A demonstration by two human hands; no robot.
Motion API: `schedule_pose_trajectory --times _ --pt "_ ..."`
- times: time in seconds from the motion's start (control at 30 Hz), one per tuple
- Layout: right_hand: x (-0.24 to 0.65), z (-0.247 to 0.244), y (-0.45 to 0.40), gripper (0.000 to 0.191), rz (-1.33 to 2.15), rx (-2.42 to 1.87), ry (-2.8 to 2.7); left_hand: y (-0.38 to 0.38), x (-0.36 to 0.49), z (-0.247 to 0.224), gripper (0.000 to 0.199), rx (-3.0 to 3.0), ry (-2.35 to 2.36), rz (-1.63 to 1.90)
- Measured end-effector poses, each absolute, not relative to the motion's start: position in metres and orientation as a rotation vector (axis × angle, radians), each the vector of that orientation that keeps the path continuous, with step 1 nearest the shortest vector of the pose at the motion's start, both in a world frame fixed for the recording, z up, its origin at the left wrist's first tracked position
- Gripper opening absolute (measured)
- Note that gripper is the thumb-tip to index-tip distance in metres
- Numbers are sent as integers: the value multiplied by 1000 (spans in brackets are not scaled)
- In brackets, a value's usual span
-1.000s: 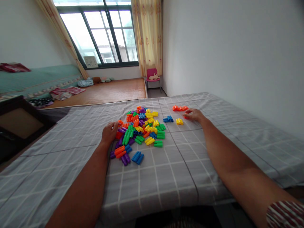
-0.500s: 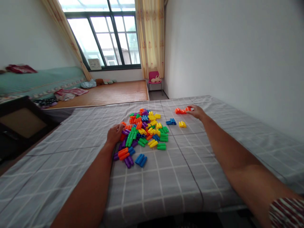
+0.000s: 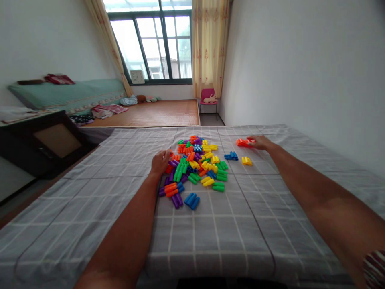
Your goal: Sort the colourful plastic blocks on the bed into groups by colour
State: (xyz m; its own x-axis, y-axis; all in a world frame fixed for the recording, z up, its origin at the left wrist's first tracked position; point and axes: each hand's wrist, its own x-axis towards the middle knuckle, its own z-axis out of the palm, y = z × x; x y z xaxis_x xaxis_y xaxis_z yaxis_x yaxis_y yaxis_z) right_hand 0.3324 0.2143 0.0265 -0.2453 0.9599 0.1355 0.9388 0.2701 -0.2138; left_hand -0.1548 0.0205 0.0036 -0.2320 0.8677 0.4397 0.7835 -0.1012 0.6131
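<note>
- Since one second ago, my right hand (image 3: 261, 143) has been moving an orange piece from the near side of the orange row (image 3: 243, 142) to that row's right end, while my view has been turning left.
- Nearest me on the grey checked cloth (image 3: 228, 224), a blue piece (image 3: 191, 201) is lying with its tubes pointing away and slightly right.
- Just left of it, a purple piece (image 3: 177, 201) is pointing away and slightly left, and beyond it an orange piece (image 3: 171, 190) is lying with its tubes running mostly sideways.
- My left hand (image 3: 160, 162) is resting at the left edge of the mixed pile (image 3: 194, 165), fingers curling in; I cannot tell whether they are gripping anything.
- Right of my pile, a yellow piece (image 3: 247, 161) and a second blue piece (image 3: 231, 155) are lying apart from each other.
- Beyond these, the orange row is lying on the cloth, its long axis running left to right; my right thumb and fingers are closing narrowly on its right end.
- Farther off, a pink chair (image 3: 208, 95) is standing below the curtain (image 3: 209, 52).
</note>
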Motion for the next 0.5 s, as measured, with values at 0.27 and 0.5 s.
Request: schedule_pose_trajectory --times 0.27,0.5 --pt "255 68 182 37 -26 -1405 -2242 22 -147 1 41 1954 1939 1256" --pt "105 62 105 27 205 -825 -2600 23 -153 -7 43 1903 2011 1209"
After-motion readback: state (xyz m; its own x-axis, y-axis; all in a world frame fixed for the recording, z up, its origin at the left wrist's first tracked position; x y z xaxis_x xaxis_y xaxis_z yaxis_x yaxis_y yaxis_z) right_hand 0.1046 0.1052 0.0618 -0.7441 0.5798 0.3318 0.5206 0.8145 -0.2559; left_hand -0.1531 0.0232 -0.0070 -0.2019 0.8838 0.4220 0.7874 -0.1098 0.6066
